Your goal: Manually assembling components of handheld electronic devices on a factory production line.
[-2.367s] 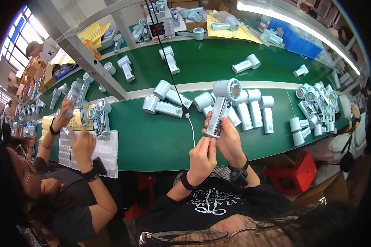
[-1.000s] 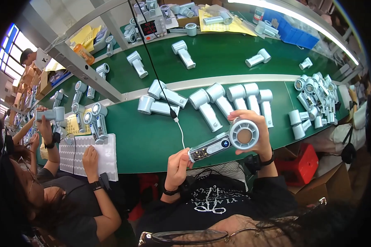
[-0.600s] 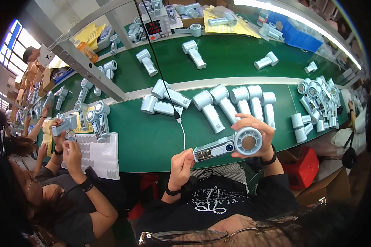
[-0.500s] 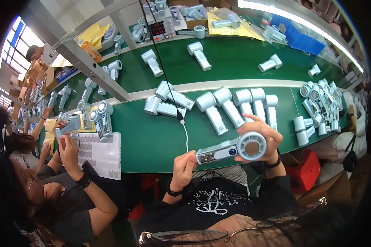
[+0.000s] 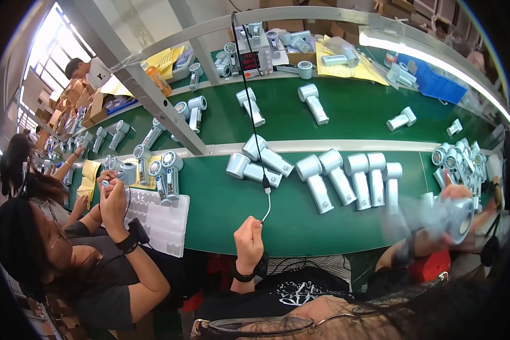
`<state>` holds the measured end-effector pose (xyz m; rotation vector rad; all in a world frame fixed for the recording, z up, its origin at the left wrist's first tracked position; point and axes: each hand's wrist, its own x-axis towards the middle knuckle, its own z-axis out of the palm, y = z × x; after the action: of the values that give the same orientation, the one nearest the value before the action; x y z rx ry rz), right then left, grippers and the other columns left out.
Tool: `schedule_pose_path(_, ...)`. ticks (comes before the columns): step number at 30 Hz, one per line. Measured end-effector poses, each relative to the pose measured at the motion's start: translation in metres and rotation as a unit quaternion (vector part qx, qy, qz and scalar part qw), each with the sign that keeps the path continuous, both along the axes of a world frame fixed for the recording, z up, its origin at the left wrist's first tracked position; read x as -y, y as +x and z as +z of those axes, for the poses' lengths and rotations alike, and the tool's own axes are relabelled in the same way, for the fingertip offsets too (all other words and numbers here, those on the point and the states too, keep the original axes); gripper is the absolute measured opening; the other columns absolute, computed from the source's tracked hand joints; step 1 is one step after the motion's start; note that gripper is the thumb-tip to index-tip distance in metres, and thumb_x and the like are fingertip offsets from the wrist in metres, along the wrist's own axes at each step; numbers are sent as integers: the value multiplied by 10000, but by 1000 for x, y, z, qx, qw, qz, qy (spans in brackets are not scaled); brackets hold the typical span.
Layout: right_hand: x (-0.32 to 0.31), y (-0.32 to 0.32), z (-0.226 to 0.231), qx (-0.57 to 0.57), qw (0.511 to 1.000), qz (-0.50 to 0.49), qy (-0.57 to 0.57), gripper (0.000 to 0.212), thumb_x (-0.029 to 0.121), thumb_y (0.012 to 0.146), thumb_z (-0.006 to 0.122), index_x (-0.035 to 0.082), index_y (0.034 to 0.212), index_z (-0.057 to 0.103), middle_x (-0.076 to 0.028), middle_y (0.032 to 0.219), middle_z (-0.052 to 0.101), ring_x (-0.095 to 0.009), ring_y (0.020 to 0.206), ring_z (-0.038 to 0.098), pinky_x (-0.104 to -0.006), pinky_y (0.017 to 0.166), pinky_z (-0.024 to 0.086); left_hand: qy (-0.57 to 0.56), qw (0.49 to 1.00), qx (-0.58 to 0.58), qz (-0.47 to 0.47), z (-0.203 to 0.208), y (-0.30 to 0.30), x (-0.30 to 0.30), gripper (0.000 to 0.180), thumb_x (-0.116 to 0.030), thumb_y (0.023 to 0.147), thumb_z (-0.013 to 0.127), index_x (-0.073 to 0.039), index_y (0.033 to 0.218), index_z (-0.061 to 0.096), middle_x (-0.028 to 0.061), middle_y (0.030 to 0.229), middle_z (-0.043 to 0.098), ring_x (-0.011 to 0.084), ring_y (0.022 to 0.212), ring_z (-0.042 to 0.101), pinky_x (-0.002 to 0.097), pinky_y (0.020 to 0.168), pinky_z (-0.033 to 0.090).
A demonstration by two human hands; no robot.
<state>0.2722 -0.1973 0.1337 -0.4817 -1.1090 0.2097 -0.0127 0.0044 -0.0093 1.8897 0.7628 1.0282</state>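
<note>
Low at frame centre, the left hand [image 5: 248, 238] pinches the white cable [image 5: 266, 205] above the green worktop [image 5: 221, 215]; the right hand [image 5: 447, 218], blurred, seemingly grips a pale-blue handheld device [image 5: 458, 218] at right: set it down gently.

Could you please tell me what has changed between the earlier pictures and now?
The right hand has swung the pale blue handheld device off to the right, unplugged. The left hand now pinches only the white cable. The row of blue devices on the green bench stayed put.

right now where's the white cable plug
In the head view the cable plug is pinched in the left hand, low centre over the green table, just below the two lying handheld units.
</note>
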Motion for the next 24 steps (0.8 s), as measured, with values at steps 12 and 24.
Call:
schedule_pose_path(12,-215,108,-29,263,832,-276,-404,568,318,633,822,7,1036,569,-132,1023,565,-229,938,567,-309,828,460,108,987,-117,-36,8,12,-1,223,-78,932,488,25,734,488,162,638,473,343,559,481,397,517,371)
schedule_pose_path(24,-353,188,-163,416,746,-351,-384,794,414,628,814,-6,1214,481,-205,1121,589,-374,1000,588,-415,911,455,112,985,-116,-58,6,11,-2,226,-74,900,543,0,710,447,141,632,446,327,559,464,407,510,356)
